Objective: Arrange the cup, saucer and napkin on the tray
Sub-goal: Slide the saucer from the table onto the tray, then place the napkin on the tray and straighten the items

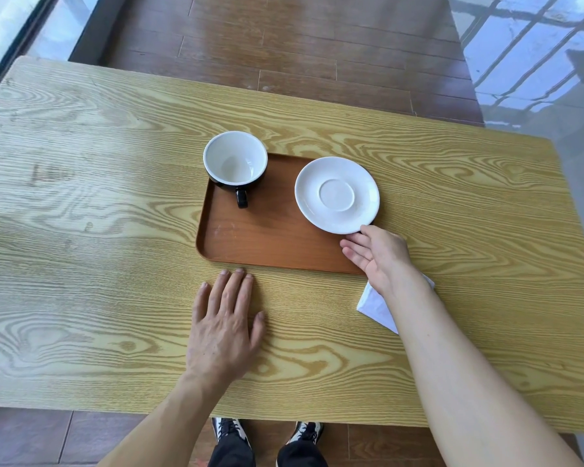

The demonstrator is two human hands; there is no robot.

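A brown wooden tray (267, 241) lies in the middle of the table. A cup (235, 161), black outside and white inside, stands upright in the tray's far left corner, its handle pointing toward me. A white saucer (337, 194) rests over the tray's right side. My right hand (376, 254) is just in front of the saucer, fingers apart, its thumb side touching the saucer's near rim. A folded white napkin (376, 306) lies on the table by the tray's near right corner, partly hidden under my right forearm. My left hand (225, 323) lies flat on the table in front of the tray.
The light wooden table (98, 230) reaches well beyond the tray on both sides. Dark wooden floor shows past its far edge, and a glass wall stands at the right. My shoes (267, 433) are below the near edge.
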